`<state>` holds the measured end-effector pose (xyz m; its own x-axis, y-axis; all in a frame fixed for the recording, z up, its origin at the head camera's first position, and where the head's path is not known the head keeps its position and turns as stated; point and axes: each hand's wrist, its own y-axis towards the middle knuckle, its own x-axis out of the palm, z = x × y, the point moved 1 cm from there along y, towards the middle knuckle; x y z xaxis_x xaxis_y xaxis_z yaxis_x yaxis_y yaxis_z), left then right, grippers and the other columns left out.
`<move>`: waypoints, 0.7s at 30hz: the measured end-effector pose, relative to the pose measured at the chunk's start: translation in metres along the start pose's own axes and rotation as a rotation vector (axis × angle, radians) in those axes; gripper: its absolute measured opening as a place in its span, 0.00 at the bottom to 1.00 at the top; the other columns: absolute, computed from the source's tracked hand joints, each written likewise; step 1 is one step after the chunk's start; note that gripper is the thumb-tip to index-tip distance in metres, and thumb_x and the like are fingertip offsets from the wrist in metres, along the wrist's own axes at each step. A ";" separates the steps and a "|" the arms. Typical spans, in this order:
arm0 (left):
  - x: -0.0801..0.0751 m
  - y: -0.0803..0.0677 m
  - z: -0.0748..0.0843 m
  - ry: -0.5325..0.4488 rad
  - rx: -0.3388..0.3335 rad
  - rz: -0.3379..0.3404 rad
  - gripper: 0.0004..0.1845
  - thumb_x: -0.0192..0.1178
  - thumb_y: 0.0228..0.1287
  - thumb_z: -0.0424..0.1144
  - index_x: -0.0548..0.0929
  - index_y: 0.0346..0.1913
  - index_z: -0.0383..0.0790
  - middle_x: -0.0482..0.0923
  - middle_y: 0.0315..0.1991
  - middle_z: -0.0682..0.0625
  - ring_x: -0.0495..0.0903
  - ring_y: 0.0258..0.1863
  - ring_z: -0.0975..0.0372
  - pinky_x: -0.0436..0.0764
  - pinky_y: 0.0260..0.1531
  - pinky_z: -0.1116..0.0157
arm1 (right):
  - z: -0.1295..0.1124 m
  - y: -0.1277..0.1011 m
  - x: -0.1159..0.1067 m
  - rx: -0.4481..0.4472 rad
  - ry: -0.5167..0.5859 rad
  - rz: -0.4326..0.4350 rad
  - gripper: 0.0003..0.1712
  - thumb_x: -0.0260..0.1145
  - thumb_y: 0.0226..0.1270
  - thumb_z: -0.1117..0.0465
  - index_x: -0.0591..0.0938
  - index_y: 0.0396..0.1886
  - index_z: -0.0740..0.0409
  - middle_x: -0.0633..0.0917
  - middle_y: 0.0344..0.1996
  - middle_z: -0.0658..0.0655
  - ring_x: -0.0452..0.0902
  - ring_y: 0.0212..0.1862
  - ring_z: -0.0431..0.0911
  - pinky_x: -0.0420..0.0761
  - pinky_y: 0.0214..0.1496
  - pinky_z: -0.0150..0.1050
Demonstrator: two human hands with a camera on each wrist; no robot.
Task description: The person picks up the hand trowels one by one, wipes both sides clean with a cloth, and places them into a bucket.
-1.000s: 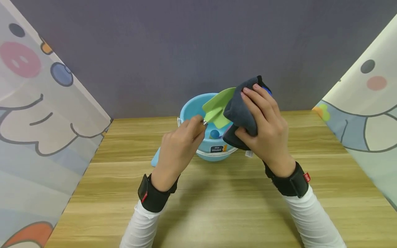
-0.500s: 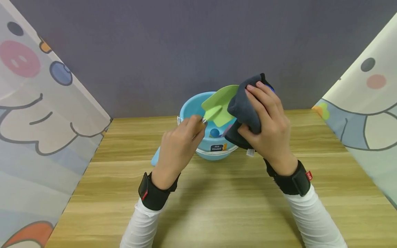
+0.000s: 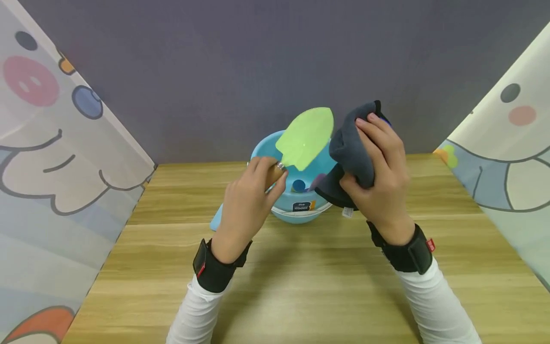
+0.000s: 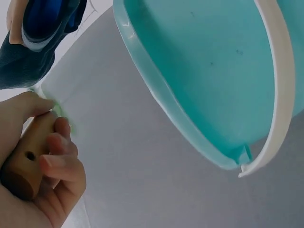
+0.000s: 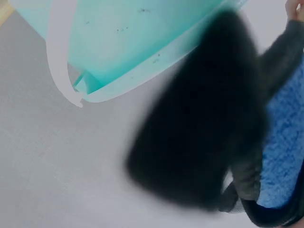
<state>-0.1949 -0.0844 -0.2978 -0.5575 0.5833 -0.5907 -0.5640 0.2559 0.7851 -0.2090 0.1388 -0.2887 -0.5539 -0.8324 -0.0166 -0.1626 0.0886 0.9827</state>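
My left hand [image 3: 251,196] grips the wooden handle [image 4: 26,159] of a small trowel with a light green blade [image 3: 306,137], held up over a light blue bucket [image 3: 296,200]. My right hand [image 3: 380,167] clutches a bunched dark grey cloth [image 3: 350,153] with a blue inner side [image 5: 285,142], just right of the blade and apart from it. In the left wrist view the fingers [image 4: 59,156] curl round the handle, with the bucket's rim [image 4: 156,90] and white bail [image 4: 280,80] close by. The cloth [image 5: 204,128] fills much of the right wrist view.
The bucket stands at the far middle of a wooden table [image 3: 301,277], in front of a grey wall. A blue ball [image 3: 298,185] lies inside the bucket. A light blue flat piece [image 3: 216,220] shows behind my left wrist. Cartoon-printed panels [image 3: 60,157] close both sides.
The cloth has come off the trowel blade and moved right. The blade has turned and risen, now showing its flat face. Both hands have lifted slightly.
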 end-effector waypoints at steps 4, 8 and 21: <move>0.000 -0.001 0.000 -0.084 -0.035 0.009 0.10 0.62 0.70 0.38 0.80 0.47 0.33 0.74 0.27 0.47 0.70 0.20 0.61 0.72 0.18 0.64 | -0.004 0.000 0.000 -0.003 0.024 0.070 0.26 0.61 0.48 0.65 0.86 0.50 0.67 0.85 0.54 0.66 0.78 0.65 0.60 0.73 0.72 0.55; -0.001 0.000 0.001 -0.157 -0.086 -0.010 0.10 0.58 0.71 0.36 0.80 0.46 0.32 0.67 0.21 0.49 0.62 0.17 0.63 0.63 0.18 0.68 | -0.007 0.000 0.002 -0.012 0.041 0.068 0.26 0.61 0.47 0.65 0.86 0.49 0.68 0.86 0.53 0.66 0.78 0.64 0.60 0.74 0.72 0.54; -0.006 -0.001 0.005 -0.326 -0.192 -0.097 0.12 0.66 0.66 0.35 0.79 0.48 0.33 0.74 0.22 0.45 0.68 0.17 0.61 0.69 0.18 0.69 | -0.012 -0.007 0.008 -0.066 0.063 0.027 0.26 0.62 0.46 0.65 0.87 0.49 0.67 0.87 0.52 0.64 0.81 0.62 0.58 0.76 0.70 0.52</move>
<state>-0.1876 -0.0844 -0.2945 -0.2906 0.7857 -0.5460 -0.7256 0.1910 0.6610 -0.2027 0.1246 -0.2932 -0.5046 -0.8631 0.0194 -0.0934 0.0769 0.9926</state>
